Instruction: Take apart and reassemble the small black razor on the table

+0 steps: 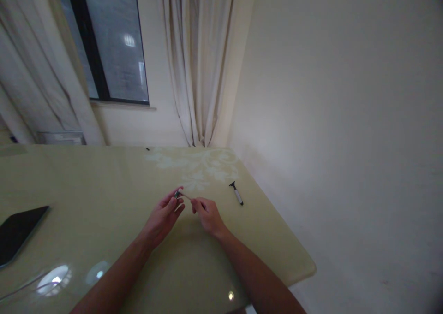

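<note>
Over the table, my left hand [167,213] pinches a small dark, shiny piece [177,194] between thumb and fingertips. The piece is too small to name. My right hand [208,214] is closed on a thin pale stick [186,197], which points left. The stick's far tip meets or nearly meets the small dark piece; I cannot tell whether they touch. To the right of my right hand, a razor [237,194] with a grey and black handle lies on the tabletop, its head at the far end.
The glossy pale table [114,189] has a white floral pattern and ends at a wall [328,143] on the right. A dark flat panel [20,233] lies at the left. A thin cable [24,286] runs near the front left. A small black bit [147,149] lies by the back edge.
</note>
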Demonstrator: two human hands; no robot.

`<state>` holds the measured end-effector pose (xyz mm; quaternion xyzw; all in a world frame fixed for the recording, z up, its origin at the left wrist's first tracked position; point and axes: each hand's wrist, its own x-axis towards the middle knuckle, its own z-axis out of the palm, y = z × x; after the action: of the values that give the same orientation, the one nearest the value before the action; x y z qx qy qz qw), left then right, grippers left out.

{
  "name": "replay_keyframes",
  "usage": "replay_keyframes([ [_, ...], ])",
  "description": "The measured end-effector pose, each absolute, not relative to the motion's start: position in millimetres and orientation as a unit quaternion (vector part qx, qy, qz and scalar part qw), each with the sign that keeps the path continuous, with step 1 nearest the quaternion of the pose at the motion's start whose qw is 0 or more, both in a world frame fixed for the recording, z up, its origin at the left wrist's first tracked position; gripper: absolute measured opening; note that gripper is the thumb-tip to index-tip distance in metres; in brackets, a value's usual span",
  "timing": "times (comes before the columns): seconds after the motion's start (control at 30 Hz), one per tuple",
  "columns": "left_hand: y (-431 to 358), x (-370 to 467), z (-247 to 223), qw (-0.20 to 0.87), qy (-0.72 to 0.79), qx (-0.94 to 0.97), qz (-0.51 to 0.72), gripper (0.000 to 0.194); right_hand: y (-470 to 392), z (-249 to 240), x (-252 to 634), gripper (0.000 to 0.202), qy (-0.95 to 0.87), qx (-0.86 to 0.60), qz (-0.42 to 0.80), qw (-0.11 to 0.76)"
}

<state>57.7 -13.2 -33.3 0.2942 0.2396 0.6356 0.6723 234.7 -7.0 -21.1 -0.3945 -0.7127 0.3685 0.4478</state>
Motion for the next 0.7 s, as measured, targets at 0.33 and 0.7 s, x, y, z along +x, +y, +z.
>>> replay_keyframes([
  [0.33, -13.8, 55.7, -29.3, 0.67, 0.234, 0.289, 0.643, 0.049, -7.4, -21.2, 235.5, 0.06, -0.729, -0.363, 0.397, 0.424],
  [0.7, -12.9, 54.1, -31.6, 0.668, 0.247, 0.293, 0.638, 0.053, -5.3, -21.0, 236.0, 0.062, -0.734, -0.36, 0.389, 0.424],
])
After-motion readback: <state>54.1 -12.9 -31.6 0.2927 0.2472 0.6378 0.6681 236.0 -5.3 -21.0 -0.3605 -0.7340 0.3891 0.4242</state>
